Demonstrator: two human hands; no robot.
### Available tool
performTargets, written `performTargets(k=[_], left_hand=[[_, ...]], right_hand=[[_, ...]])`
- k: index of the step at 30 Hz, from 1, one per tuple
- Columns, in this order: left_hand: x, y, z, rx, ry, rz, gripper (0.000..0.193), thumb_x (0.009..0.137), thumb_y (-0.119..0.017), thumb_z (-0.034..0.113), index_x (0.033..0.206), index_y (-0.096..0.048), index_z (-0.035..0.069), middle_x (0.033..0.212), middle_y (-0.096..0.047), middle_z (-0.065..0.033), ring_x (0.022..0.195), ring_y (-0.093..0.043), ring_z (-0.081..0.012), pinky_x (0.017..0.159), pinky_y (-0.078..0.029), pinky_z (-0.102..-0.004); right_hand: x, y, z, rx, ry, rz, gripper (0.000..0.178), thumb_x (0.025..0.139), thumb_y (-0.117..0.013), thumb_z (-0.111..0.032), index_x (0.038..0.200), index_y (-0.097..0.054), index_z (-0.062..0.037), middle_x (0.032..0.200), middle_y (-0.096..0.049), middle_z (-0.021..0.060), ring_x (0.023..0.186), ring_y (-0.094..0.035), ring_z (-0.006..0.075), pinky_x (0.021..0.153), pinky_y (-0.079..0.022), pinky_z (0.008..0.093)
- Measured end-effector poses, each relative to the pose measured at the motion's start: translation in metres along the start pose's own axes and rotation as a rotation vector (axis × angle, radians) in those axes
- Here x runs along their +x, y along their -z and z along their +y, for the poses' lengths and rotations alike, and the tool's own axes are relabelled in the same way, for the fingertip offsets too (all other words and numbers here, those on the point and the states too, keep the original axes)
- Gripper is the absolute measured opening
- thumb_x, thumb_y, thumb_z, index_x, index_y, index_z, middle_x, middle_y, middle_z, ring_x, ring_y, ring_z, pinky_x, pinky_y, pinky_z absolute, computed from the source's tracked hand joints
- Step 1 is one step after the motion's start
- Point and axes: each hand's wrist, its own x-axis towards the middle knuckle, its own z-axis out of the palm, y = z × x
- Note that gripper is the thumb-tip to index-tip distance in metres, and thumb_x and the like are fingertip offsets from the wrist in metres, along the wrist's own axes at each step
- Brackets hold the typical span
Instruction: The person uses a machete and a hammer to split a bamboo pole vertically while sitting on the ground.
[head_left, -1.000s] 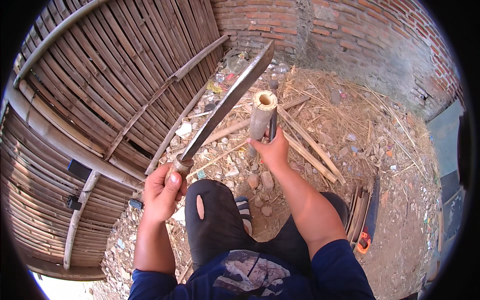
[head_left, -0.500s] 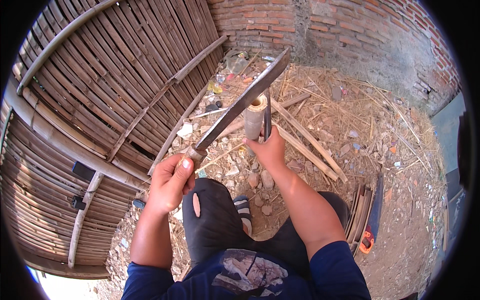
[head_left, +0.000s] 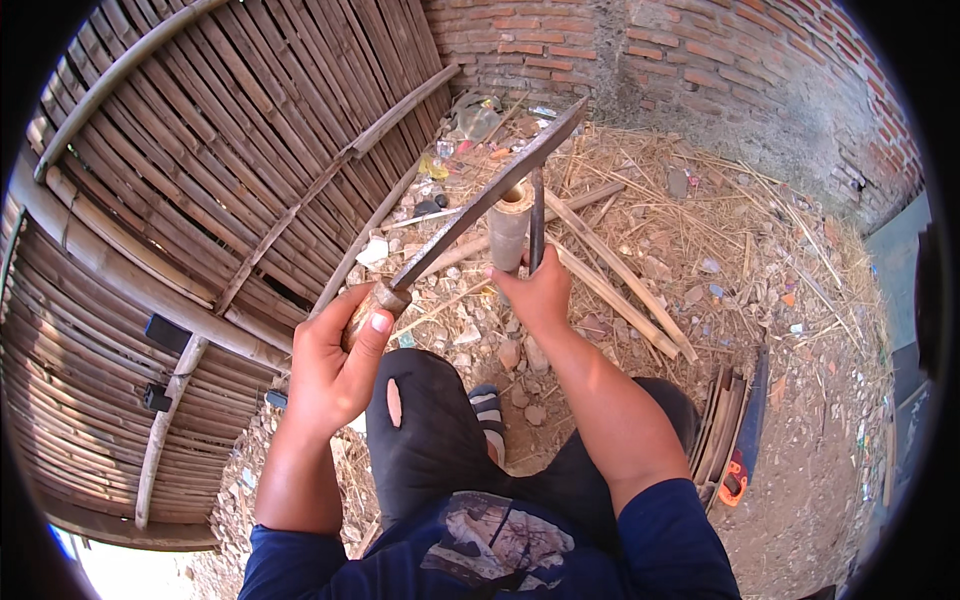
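A woven bamboo panel (head_left: 200,200) leaned at the left as the left hand (head_left: 335,365) was wrapped tight around the wooden handle of a long machete (head_left: 480,205), thumb pressed along the grip, with the blade slanting up to the right and lying across the top of an upright bamboo tube (head_left: 508,228). The right hand (head_left: 540,292) was closed around the lower part of that tube and a thin dark blade (head_left: 537,215) set beside it, fingers directly beneath the machete's edge. By the look of it, a glancing or off-centre blow could have skidded down the smooth bamboo into those fingers, or tipped the tube off the rubble-strewn ground (head_left: 700,300). Further right, a stack of split slats (head_left: 722,430) and an orange-handled saw (head_left: 745,440) lay near the knee.
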Motion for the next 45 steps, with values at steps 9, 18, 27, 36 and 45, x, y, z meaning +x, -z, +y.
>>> performTargets(k=[9,18,27,36,45], left_hand=[[-0.003,0.010,-0.003,-0.125,0.155,-0.040,0.038,0.107,-0.063,0.028,0.124,-0.068,-0.005,0.066,-0.058,0.0015,0.060,-0.054,-0.0055,0.057,-0.045,-0.0257],[0.006,0.029,0.019,0.203,-0.047,0.001,0.031,0.102,-0.067,0.025,0.111,-0.072,-0.005,0.065,-0.059,-0.0084,0.061,-0.058,-0.0132,0.059,-0.047,-0.0320],[0.010,0.033,0.030,0.344,-0.088,-0.017,0.038,0.101,-0.069,0.029,0.118,-0.069,-0.005,0.072,-0.066,-0.0178,0.064,-0.067,-0.0279,0.064,-0.051,-0.0362],[0.015,0.041,0.020,0.398,-0.140,0.012,0.043,0.099,-0.070,0.036,0.118,-0.070,-0.003,0.082,-0.071,-0.0224,0.077,-0.072,-0.0392,0.069,-0.055,-0.0425],[0.012,0.051,0.011,0.417,-0.164,0.029,0.048,0.099,-0.069,0.042,0.117,-0.071,-0.002,0.084,-0.072,-0.0230,0.081,-0.071,-0.0420,0.071,-0.055,-0.0459]], right_hand=[[-0.002,-0.008,0.002,-0.005,0.068,-0.010,0.060,0.070,-0.096,-0.035,0.104,-0.060,-0.0030,0.101,-0.076,0.0155,0.091,-0.074,0.0340,0.080,-0.057,0.0448],[-0.002,-0.010,0.009,-0.037,0.120,0.002,0.059,0.070,-0.096,-0.036,0.103,-0.060,-0.0027,0.096,-0.074,0.0164,0.089,-0.074,0.0360,0.079,-0.057,0.0456],[0.004,0.001,0.007,0.023,0.196,-0.064,0.068,0.069,-0.098,-0.043,0.105,-0.061,0.0010,0.097,-0.074,0.0174,0.092,-0.075,0.0318,0.078,-0.057,0.0444],[-0.008,0.123,-0.018,0.004,0.007,0.027,0.049,0.105,-0.060,-0.050,0.095,-0.061,-0.0024,0.068,-0.059,0.0027,0.061,-0.058,0.0139,0.058,-0.047,0.0323],[-0.077,0.206,-0.162,0.158,0.379,0.161,0.041,0.112,-0.051,-0.036,0.121,-0.064,0.0011,0.076,-0.053,-0.0020,0.061,-0.043,0.0052,0.056,-0.036,0.0235]])
